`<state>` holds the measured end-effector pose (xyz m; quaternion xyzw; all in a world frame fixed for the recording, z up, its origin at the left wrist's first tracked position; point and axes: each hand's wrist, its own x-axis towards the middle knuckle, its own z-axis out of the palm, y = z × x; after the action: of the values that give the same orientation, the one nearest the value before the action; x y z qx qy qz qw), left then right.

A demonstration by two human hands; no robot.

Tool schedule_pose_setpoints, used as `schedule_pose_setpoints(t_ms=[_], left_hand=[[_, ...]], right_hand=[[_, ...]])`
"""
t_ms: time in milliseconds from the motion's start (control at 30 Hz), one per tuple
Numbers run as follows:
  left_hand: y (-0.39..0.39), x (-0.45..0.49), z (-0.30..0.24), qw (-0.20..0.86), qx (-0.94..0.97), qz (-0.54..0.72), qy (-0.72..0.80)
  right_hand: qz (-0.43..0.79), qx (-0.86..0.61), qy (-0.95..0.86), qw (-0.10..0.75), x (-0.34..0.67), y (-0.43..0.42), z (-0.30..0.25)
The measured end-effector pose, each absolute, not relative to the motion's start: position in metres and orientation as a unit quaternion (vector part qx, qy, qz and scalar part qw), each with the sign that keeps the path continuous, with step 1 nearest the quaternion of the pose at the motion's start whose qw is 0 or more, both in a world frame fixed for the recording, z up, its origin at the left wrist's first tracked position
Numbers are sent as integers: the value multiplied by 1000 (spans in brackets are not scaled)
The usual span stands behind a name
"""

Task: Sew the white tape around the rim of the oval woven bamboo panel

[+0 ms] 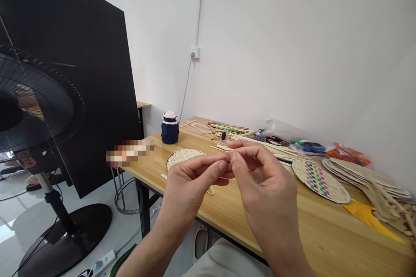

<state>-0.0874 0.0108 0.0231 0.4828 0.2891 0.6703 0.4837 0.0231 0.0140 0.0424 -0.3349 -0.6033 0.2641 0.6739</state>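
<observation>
- White wall (286, 43) backs a wood-topped table (341, 242); long pale strips (282, 151) and packets crowd its far right part.
- Left hand (190, 181) and right hand (268, 181) meet in mid-air over the near side, thumb and index finger of each pinched together on what looks like a fine strand (227, 156), too small to identify.
- Slipping seems the main risk: with so little to grip, a slight loosening of the fingers could let the strand drop and be hard to find against the wood grain or on the floor.
- Fingertips hide most of it, so a misjudged alignment could go unnoticed; if it is sharp, which cannot be told, a hard squeeze might prick.
- Below the hands, a pale loop (211, 191) lies near the front edge, where a lowered wrist could snag it.
- Just beyond the left hand, a round woven panel (185, 155) lies within reach of a stray knuckle; the dark blue bottle (170, 132) stands farther back and looks safer.
- Far left, a pedestal fan (42, 108) faces the work area; any draught, if it runs, could stir light pieces.
</observation>
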Motion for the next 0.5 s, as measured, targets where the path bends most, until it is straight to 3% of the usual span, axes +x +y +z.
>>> schedule_pose_setpoints(t_ms=[500], left_hand=[[10,-85,26,485,464,682,290]], right_hand=[[272,-333,-599,676,23,13,43]])
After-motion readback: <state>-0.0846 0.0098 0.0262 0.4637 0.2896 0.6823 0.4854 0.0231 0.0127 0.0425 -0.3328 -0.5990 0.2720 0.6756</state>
